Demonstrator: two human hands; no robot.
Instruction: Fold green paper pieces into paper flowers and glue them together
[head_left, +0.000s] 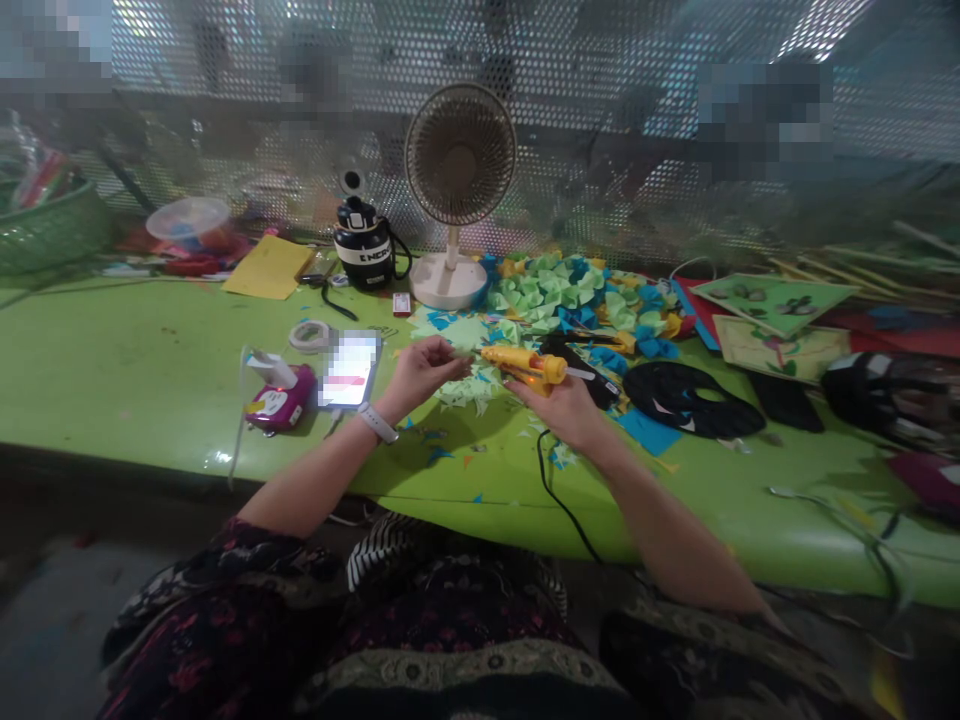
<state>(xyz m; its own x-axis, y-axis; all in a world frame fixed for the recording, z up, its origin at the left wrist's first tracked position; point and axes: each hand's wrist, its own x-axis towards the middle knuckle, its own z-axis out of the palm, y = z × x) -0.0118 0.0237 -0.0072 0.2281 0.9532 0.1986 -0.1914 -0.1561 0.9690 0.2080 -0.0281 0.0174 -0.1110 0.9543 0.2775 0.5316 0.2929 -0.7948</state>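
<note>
My right hand [559,405] is wrapped round a yellow glue gun [525,366], with a pale glue stick jutting from its back end. The gun's nozzle points left toward my left hand [429,372]. The left fingers are pinched together close to the nozzle tip; what they hold, if anything, is too small to make out. Pale green paper pieces [469,388] lie on the table beneath both hands. Behind them spreads a heap of folded green, blue and yellow paper flowers [562,285].
A white fan [460,155] stands behind the hands, beside a black jug [364,250]. To the left are a lit phone [350,368], a tape roll [310,336] and a purple power socket [281,402]. A black neck-shaped pad [694,400] lies right. The gun's black cord [559,497] crosses the table's front edge.
</note>
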